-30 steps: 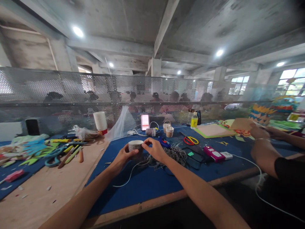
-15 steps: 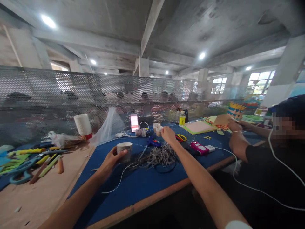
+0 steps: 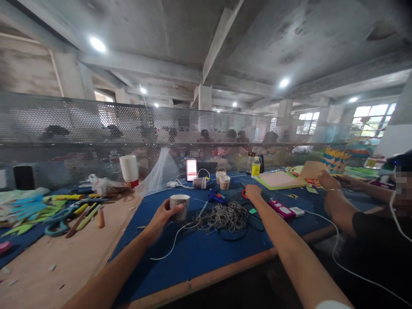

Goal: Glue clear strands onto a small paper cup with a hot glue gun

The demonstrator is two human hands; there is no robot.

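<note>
My left hand (image 3: 168, 213) is wrapped round a paper cup (image 3: 180, 207) with a greyish side, holding it upright above the blue table. My right hand (image 3: 253, 193) reaches out over a pair of scissors (image 3: 243, 194), its fingers closed at the handles; part of a red loop shows beside them and the rest is hidden. Between my arms lies a tangled heap of grey cord (image 3: 227, 217). Behind it are a blue glue gun (image 3: 216, 198) and two small cups with handles, the nearer one (image 3: 224, 182) pale brown. A patterned cup (image 3: 200, 183) lies on its side.
A stack of white cups (image 3: 128, 169) stands at the back left. Tools, including large teal-handled scissors (image 3: 57, 223), lie on the brown board. A lit phone (image 3: 191, 170), a yellow-labelled bottle (image 3: 255, 167) and a purple box (image 3: 280, 209) are around. A co-worker's arm (image 3: 341, 204) is at right.
My right hand has left the small handled cup and come down to the scissors. My left hand still holds the paper cup. The view has turned a little left.
</note>
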